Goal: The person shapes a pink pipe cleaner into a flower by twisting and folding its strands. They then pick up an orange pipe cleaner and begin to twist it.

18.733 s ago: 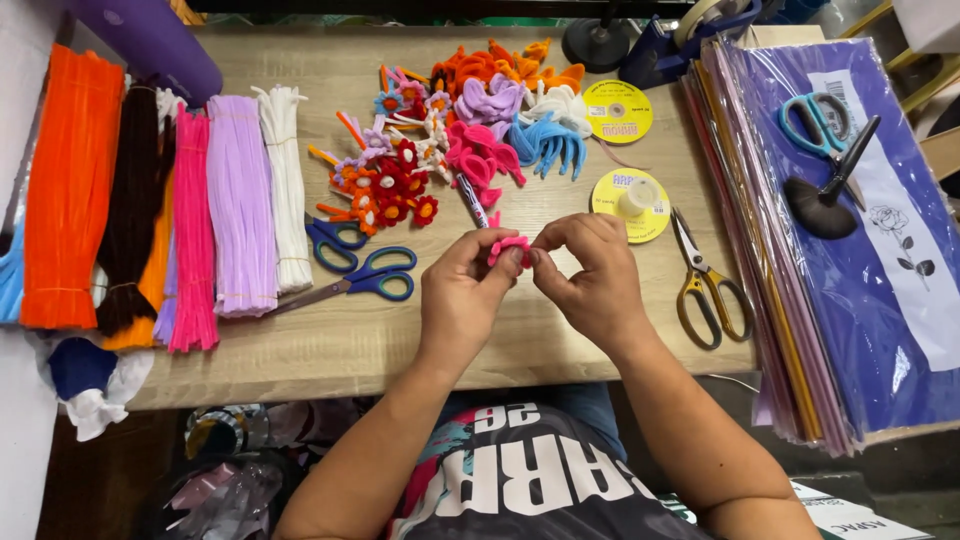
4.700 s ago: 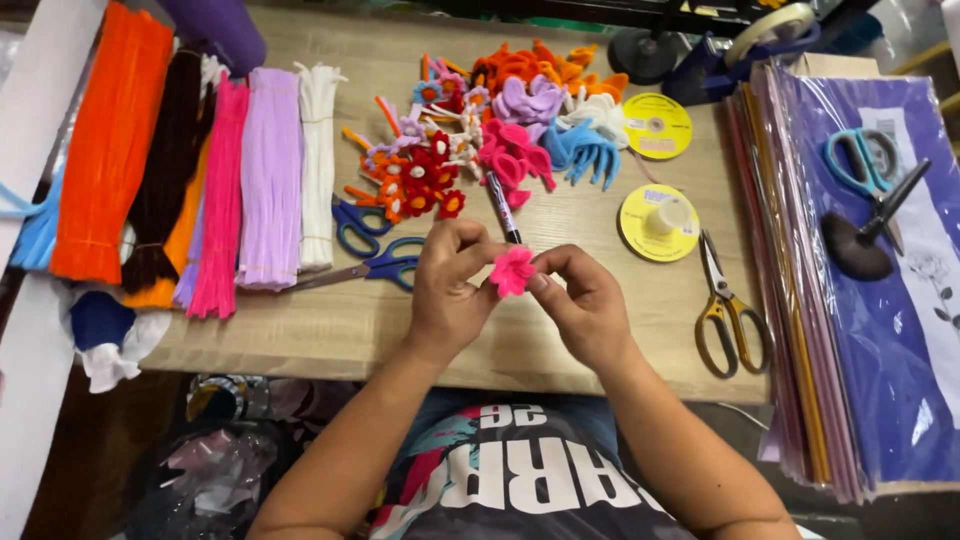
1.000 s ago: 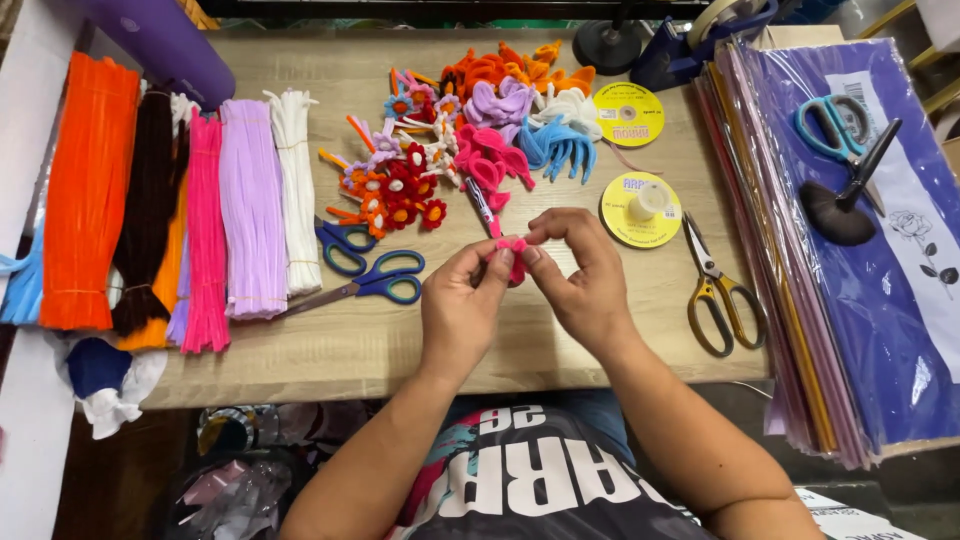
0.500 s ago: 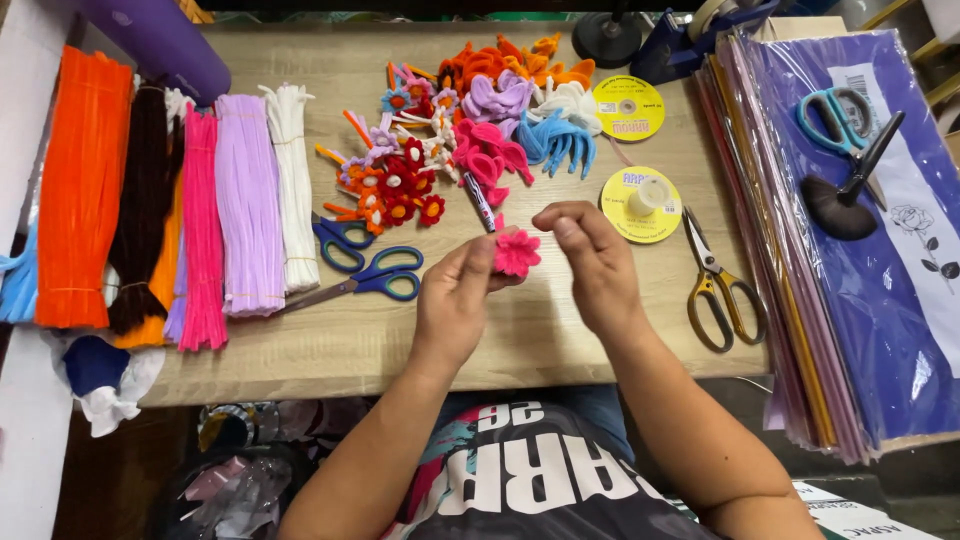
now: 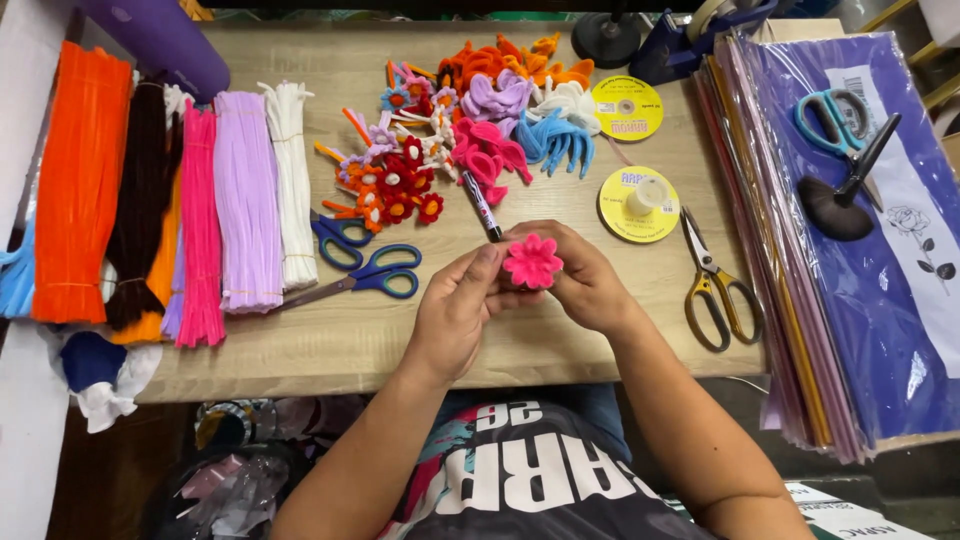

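Observation:
A pink pipe-cleaner flower (image 5: 532, 262) faces up between my two hands, above the near part of the wooden table (image 5: 330, 340). My left hand (image 5: 455, 310) pinches its left side with thumb and fingers. My right hand (image 5: 585, 280) cups it from the right and behind. A black marker (image 5: 481, 204) lies just beyond the flower. Blue-handled scissors (image 5: 360, 280) rest left of my left hand.
Bundles of orange, brown, pink, lilac and white pipe cleaners (image 5: 180, 200) lie at the left. Finished flowers and loops (image 5: 470, 120) pile at the back. Two yellow wire spools (image 5: 640, 203), yellow-handled scissors (image 5: 715, 285) and a stack of coloured sheets (image 5: 860, 250) sit at the right.
The flower has been turned so that its open petals face up. My right hand has closed in around it from the right.

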